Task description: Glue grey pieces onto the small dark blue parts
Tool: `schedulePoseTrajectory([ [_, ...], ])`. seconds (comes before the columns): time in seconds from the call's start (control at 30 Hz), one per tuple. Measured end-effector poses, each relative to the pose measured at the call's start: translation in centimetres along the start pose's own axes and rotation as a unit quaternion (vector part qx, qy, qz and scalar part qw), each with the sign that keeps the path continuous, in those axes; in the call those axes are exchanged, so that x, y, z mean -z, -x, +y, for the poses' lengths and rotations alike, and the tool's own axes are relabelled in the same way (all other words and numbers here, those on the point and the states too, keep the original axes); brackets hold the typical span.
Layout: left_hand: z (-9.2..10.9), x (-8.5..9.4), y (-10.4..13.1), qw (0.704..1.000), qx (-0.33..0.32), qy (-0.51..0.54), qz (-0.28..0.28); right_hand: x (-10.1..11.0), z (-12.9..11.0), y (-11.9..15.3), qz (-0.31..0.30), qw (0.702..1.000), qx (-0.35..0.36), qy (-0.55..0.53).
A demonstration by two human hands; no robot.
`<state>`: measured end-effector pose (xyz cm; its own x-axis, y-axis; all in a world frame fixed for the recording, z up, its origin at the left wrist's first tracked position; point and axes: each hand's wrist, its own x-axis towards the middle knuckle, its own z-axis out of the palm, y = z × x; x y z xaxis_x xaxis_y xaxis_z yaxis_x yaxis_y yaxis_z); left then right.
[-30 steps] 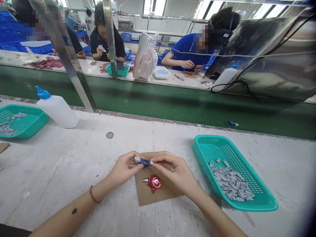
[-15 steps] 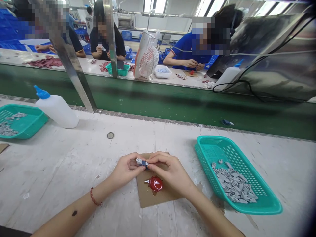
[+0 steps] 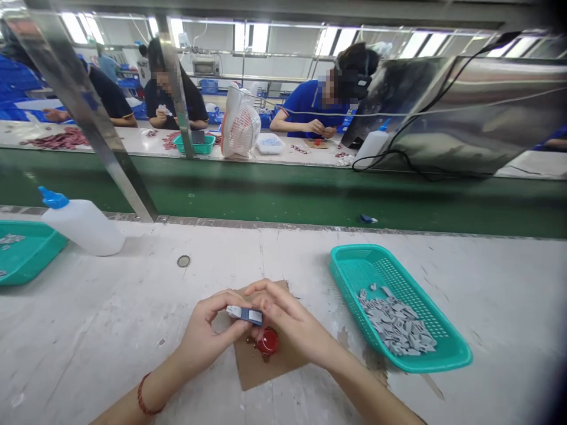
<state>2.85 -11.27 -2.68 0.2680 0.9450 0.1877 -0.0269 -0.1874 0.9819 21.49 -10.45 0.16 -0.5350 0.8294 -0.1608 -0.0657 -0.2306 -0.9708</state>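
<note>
A small dark blue and light grey plastic piece (image 3: 250, 316) is pinched between the thumb and fingers of my left hand (image 3: 210, 327). Its grey parts face up, and one end is whitish. Close on its right is my right hand (image 3: 295, 321), fingers stretched out and apart, with no object visible in them; whether a fingertip touches the piece is unclear. Below both hands a round red cap (image 3: 267, 342) of wet-looking liquid rests on a brown cardboard sheet (image 3: 254, 375), with dark drips around it.
A green basket (image 3: 447, 361) of grey pieces (image 3: 401, 324) stands right. Left are a white squeeze bottle (image 3: 91, 227), another green basket (image 3: 35, 265) and a bottle cap (image 3: 183, 261). A green belt (image 3: 248, 198) runs beyond the table, with co-workers across it.
My right fingers have come off the piece and spread, uncovering its second grey part. My left hand still holds it. The camera view has tilted up and shifted right.
</note>
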Motion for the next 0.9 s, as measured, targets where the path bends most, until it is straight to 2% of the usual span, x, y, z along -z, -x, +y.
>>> schedulePoseTrajectory([
  [0.1, 0.7, -0.8, 0.2, 1.0, 0.009, 0.003, 0.001, -0.7, 0.1, 0.4, -0.033, 0.999, -0.007, -0.037],
  [0.33, 2.2, -2.7, -0.3, 0.999, 0.017, -0.026, 0.032, -0.6, -0.3, 1.1, -0.019, 0.986, -0.014, -0.163],
  [0.5, 3.4, -4.1, -1.2, 0.999, 0.047, -0.02, 0.01, -0.3, -1.3, 1.9, -0.03, 0.965, -0.01, -0.259],
  [0.6, 3.9, -4.8, -1.3, 0.998, 0.054, -0.027, 0.005, 0.0, -1.8, 2.2, -0.007, 0.968, -0.002, -0.25],
  [0.77, 3.7, -6.4, -0.8, 0.994, 0.106, 0.019, -0.012, -0.4, -1.4, 2.3, 0.076, 0.975, 0.056, -0.199],
  [0.83, 3.5, -7.2, -0.9, 0.991, 0.125, 0.04, 0.001, -0.7, -1.1, 2.2, 0.101, 0.976, 0.077, -0.176],
  [0.9, 3.5, -7.9, -1.3, 0.988, 0.143, 0.054, 0.02, -0.5, -1.3, 2.2, 0.101, 0.984, 0.065, -0.135],
])
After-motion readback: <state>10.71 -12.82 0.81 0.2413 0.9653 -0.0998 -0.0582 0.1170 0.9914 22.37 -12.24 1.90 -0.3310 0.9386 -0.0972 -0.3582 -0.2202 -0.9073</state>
